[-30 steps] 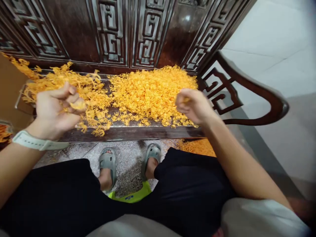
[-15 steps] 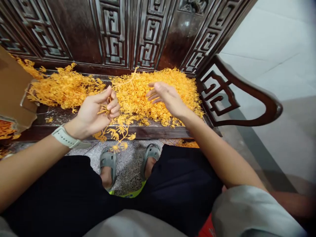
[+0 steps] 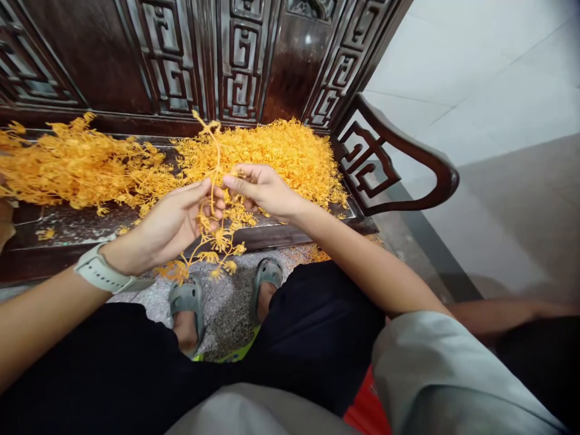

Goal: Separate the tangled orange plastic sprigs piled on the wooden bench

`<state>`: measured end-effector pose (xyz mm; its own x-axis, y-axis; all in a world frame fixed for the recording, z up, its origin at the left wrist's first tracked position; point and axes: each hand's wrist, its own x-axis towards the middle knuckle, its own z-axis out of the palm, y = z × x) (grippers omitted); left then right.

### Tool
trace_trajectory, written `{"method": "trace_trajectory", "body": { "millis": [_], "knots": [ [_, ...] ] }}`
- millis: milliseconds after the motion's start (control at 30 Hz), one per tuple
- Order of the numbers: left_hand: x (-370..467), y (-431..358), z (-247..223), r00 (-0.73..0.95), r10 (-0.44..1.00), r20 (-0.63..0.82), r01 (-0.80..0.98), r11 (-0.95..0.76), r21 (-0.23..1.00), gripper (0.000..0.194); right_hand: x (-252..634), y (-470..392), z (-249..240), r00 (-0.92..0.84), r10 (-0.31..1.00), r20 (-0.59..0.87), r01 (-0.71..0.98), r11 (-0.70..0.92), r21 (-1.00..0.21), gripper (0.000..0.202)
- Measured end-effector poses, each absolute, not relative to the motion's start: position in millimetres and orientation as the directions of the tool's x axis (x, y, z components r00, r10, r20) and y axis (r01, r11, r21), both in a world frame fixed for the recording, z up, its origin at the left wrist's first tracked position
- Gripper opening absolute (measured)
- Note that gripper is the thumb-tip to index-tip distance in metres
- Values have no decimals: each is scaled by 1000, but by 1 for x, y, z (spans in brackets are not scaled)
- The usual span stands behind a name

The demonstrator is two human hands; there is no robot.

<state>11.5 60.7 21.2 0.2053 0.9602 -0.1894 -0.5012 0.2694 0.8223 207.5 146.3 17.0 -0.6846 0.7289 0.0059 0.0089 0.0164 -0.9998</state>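
Dark wood surface (image 3: 67, 226) with carved back (image 3: 120, 60); on it, tangled yellow heap (image 3: 86, 169) to the left, loose yellow pile (image 3: 294, 151) to the right. In front of the pile, between both hands: one yellow sprig (image 3: 218, 158). Long axis roughly upright in view, bare tip at top, blossoms hanging below. Nearer to it, left hand (image 3: 176, 220), fingers and thumb gripping the stem. Just beside the stem, from the right, right hand (image 3: 267, 193), fingers curled towards thumb; cannot tell whether gripping.
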Motion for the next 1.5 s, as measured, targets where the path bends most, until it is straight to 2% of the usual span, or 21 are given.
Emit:
{"method": "trace_trajectory", "body": {
  "millis": [100, 167, 267, 367, 433, 467, 567, 633, 733, 800, 900, 967, 1033, 1100, 1133, 1200, 1300, 1400, 1500],
  "knots": [
    [9, 58, 25, 264, 947, -182, -392, 278, 877, 27, 218, 148, 22, -697, 712, -79, -10, -121, -993, 52],
    [7, 56, 28, 270, 946, -179, -343, 268, 900, 30, 225, 150, 25, -773, 625, -112, -9, -188, -982, 53],
    [7, 54, 32, 234, 950, -205, -371, 282, 885, 37, 231, 147, 28, -864, 492, -104, 3, -203, -979, 55],
    [7, 53, 36, 200, 949, -243, -459, 310, 832, 42, 233, 145, 32, -893, 443, -75, -13, -192, -981, 55],
    [4, 51, 41, 167, 946, -278, -494, 325, 807, 43, 241, 152, 34, -865, 499, -61, -41, -191, -981, 54],
    [0, 51, 44, 133, 943, -305, -499, 330, 802, 42, 248, 159, 34, -819, 572, -52, -65, -183, -981, 52],
    [-18, 55, 51, -48, 930, -366, -519, 289, 804, 36, 286, 192, 30, -518, 855, 40, -192, -70, -979, 43],
    [-30, 61, 53, -130, 920, -369, -553, 242, 797, 36, 313, 211, 24, -356, 931, 83, -208, 8, -978, 42],
    [-36, 72, 47, -92, 920, -381, -594, 256, 763, 42, 330, 223, 10, -469, 883, -16, 8, -13, -1000, 48],
    [-30, 76, 39, -38, 928, -370, -559, 287, 778, 32, 323, 222, 4, -541, 841, -22, 189, 97, -977, 56],
    [-13, 79, 29, 10, 958, -288, -456, 260, 851, 15, 305, 217, 3, -505, 842, 191, 407, 427, -807, 77],
    [-1, 82, 26, 25, 973, -228, -457, 214, 863, 12, 294, 212, 6, -500, 825, 261, 466, 511, -722, 86],
    [9, 86, 26, 31, 981, -189, -491, 180, 852, 11, 284, 205, 7, -554, 812, 183, 382, 443, -811, 83],
    [17, 89, 25, 29, 988, -152, -488, 146, 861, 11, 272, 196, 5, -644, 760, 93, 229, 307, -924, 78],
    [20, 91, 25, 37, 991, -131, -472, 133, 872, 11, 265, 191, 4, -673, 733, 93, 156, 264, -952, 75],
    [27, 93, 22, 66, 993, -95, -432, 114, 894, 9, 252, 183, 0, -662, 725, 189, 36, 282, -959, 67],
    [35, 96, 17, 111, 990, -82, -373, 118, 920, 10, 241, 174, -5, -598, 741, 305, -35, 356, -934, 58],
    [40, 96, 13, 138, 985, -106, -324, 146, 935, 13, 242, 172, -9, -624, 730, 278, -51, 317, -947, 61],
    [41, 95, 11, 164, 982, -89, -313, 137, 940, 16, 248, 173, -13, -652, 731, 201, -64, 211, -975, 71]
  ]
}}
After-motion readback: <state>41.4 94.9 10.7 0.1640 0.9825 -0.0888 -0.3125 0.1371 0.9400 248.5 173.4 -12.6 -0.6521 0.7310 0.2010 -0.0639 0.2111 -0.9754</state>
